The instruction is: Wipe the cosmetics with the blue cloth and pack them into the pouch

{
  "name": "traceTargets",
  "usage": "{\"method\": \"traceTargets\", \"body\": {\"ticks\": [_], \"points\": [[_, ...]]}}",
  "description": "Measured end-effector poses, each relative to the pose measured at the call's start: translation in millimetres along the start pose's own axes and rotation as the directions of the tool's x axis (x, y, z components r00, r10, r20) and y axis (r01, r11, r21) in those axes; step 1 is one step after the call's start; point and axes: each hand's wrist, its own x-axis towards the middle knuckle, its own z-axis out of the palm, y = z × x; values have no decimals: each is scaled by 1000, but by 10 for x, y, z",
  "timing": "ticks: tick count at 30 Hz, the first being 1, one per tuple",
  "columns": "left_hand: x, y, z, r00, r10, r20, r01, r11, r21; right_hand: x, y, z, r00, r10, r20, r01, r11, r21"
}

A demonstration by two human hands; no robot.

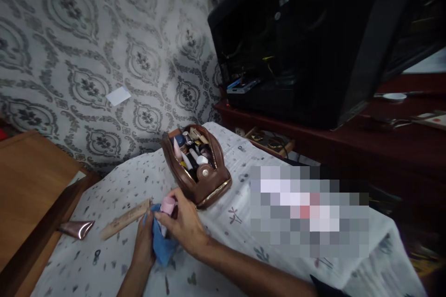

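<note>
My left hand (pixel 142 237) is closed on a blue cloth (pixel 163 248), which hangs down below the fingers. A small container with a pink cap (pixel 167 205) is gripped by my right hand (pixel 188 223); its lower part is hidden by the cloth and fingers. Just beyond my hands stands a brown zip-up cosmetics bag (pixel 216 183), open and filled with several tubes and bottles. A long beige flat box or strip (pixel 121 222) lies left of my hands. Further left rests a shiny rose-brown tube (pixel 77 229).
A white patterned cloth (pixel 226 241) covers the surface. Wooden furniture (pixel 35 167) borders it on the left, a patterned wall (pixel 139 69) behind. On the right stand a large black television (pixel 296 55) and an open drawer (pixel 272 141) holding glasses. A blurred patch covers the right side.
</note>
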Motion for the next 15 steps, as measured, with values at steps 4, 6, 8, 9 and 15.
{"method": "traceTargets", "body": {"ticks": [4,6,8,9,15], "points": [[-31,16,36,992,122,6,-122,991,62,2,62,1,999,-51,5,50,998,26],[-57,33,56,989,142,30,-144,987,64,10,91,-2,996,-87,10,87,996,15],[-80,54,71,990,132,40,-133,991,28,12,110,-5,991,-131,18,131,991,-13],[-89,66,77,993,116,31,-116,993,-4,10,114,-5,988,-149,26,150,988,-23],[-122,107,94,999,5,38,1,988,-156,-34,65,14,976,-199,82,204,978,-46]]}}
